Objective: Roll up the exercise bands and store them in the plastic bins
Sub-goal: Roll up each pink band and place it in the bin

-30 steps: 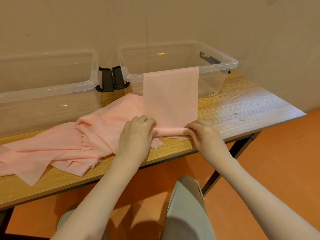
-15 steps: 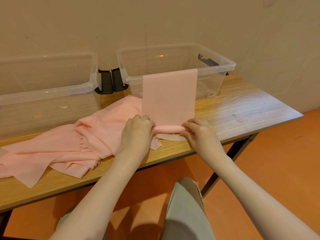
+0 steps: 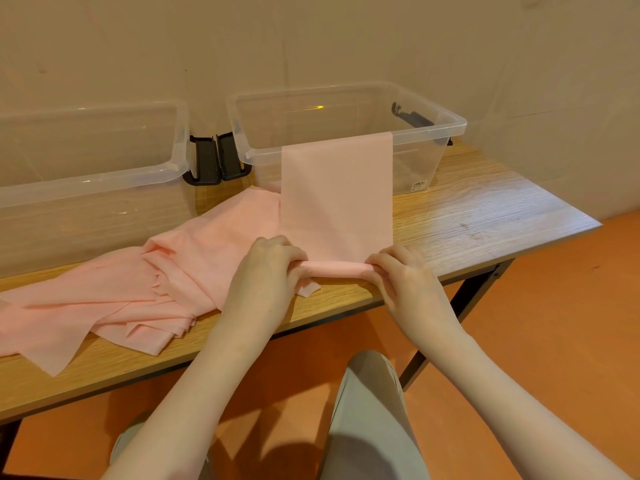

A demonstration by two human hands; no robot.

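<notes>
A pale pink exercise band [image 3: 336, 199] lies flat on the wooden table [image 3: 478, 216], its far end draped up over the front rim of the right clear plastic bin [image 3: 349, 98]. Its near end is wound into a thin roll [image 3: 334, 268] by the table's front edge. My left hand [image 3: 266, 275] grips the roll's left end and my right hand [image 3: 405, 278] grips its right end, fingers curled over it. A loose pile of several more pink bands [image 3: 114, 296] lies to the left. A second clear bin [image 3: 86, 147] stands at the back left.
Black lid latches [image 3: 214, 157] sit between the two bins, and another latch [image 3: 412, 117] hangs on the right bin's far side. A wall stands right behind the bins. The table's right end drops off to an orange floor [image 3: 554, 323]. My knees are under the table.
The roll at the band's near end has grown slightly and moved a little away from me as both hands turned it forward. The flat length of band has shortened.
</notes>
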